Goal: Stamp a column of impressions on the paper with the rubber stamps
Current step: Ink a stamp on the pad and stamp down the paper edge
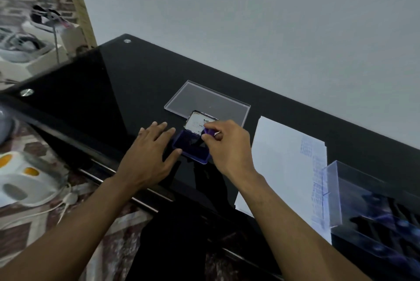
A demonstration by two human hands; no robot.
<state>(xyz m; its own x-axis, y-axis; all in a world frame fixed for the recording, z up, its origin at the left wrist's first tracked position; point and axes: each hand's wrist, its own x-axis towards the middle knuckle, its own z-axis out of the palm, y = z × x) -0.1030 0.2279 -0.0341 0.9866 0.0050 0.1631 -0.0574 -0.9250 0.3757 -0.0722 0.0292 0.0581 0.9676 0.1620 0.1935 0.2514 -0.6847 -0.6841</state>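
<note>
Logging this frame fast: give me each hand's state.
Left hand: open, fingers straight, steadying the ink pad.
Right hand: pinching a purple stamp over the pad.

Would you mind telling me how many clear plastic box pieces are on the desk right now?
2. One clear flat lid lies behind the open ink pad. One clear box stands at the right edge on the paper, holding dark stamps. More may lie outside the view.

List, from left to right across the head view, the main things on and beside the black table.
White appliance on the floor → left hand → ink pad → right hand pinching a purple stamp → paper → clear box of stamps.
</note>
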